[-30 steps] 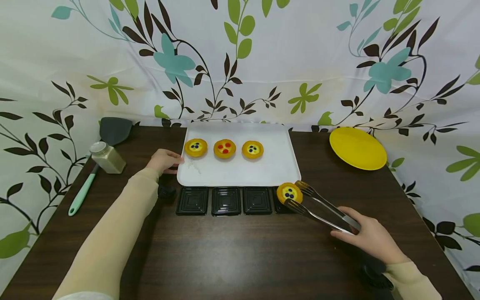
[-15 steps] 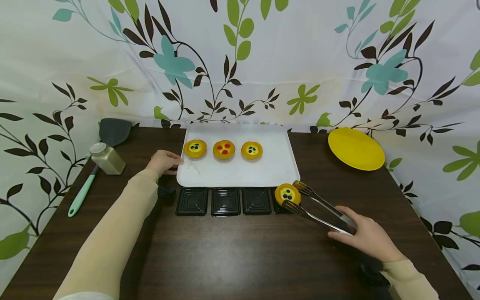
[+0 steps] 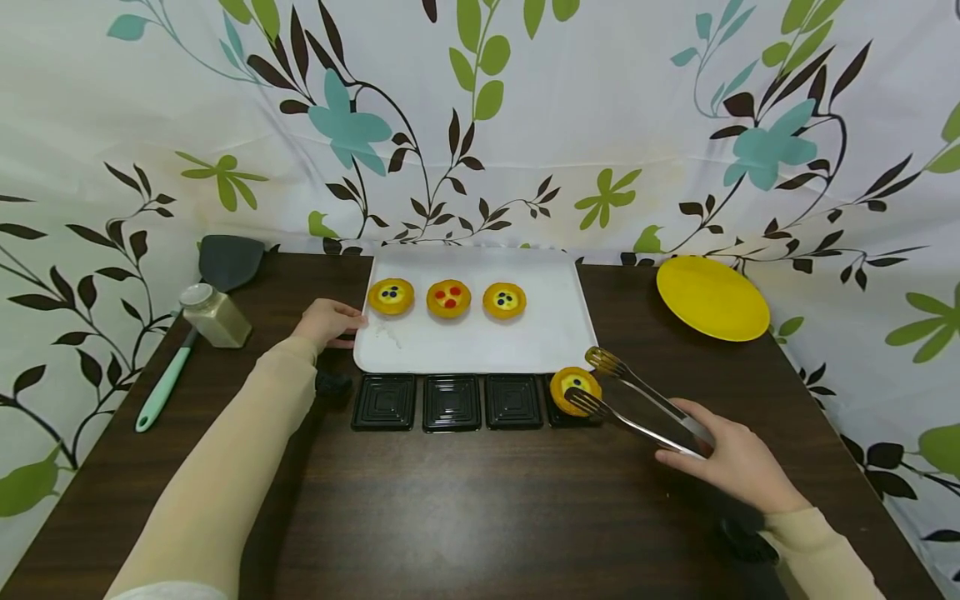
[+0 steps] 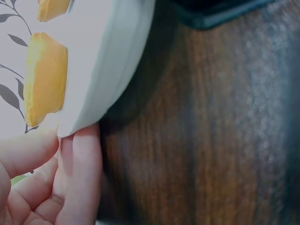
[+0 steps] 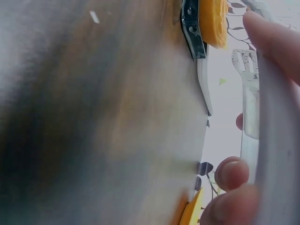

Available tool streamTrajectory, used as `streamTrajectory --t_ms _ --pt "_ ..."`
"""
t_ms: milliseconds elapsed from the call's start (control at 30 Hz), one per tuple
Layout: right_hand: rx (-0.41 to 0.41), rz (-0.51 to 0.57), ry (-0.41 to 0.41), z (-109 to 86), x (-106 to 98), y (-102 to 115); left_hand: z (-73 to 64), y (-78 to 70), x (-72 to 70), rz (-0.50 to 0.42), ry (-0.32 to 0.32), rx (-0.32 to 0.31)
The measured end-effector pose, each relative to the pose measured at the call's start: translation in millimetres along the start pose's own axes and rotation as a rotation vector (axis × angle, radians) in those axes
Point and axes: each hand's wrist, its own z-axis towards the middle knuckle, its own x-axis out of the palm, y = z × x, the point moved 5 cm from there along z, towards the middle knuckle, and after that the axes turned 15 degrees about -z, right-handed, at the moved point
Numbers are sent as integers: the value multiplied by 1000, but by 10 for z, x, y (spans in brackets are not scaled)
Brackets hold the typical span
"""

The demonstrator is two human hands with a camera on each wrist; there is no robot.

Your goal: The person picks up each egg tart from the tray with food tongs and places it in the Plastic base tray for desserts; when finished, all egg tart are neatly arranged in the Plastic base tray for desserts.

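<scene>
My left hand [image 3: 326,323] pinches the left edge of a white tray [image 3: 480,350] between thumb and fingers, also seen close up in the left wrist view, where a tart [image 4: 46,79] stands beside the fingertips. Steel tongs [image 3: 637,427] are held in my right hand [image 3: 738,458], their arms spread apart. One tong tip hangs over a blue-dotted tart [image 3: 561,390], the other is off to its upper right. That tart sits on the rightmost small black square tray [image 3: 588,421]. In the right wrist view, fingers [image 5: 233,173] curl around the tongs.
Two blue-dotted tarts and a red-dotted tart [image 3: 448,298] lie on the white tray. More black square trays [image 3: 452,403] line its front. A yellow plate [image 3: 712,297] is at right. A shaker jar [image 3: 216,317] lies across a spatula with a green handle [image 3: 165,390] at left.
The tongs have opened wider around the right-hand tart, with their tips now up and away from its sides. The tart stays on the black tray. My left hand has not moved.
</scene>
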Motion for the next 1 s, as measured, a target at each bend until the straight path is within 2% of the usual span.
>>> streamTrajectory --t_ms 267,667,1000 --pt "-38 -16 -44 250 -61 79 6 -3 -14 2 10 -1" --pt "-99 -17 6 783 -91 243 66 54 -35 35 11 -22" --pt "-128 -71 27 1254 -165 333 104 45 -34 13 18 -13"
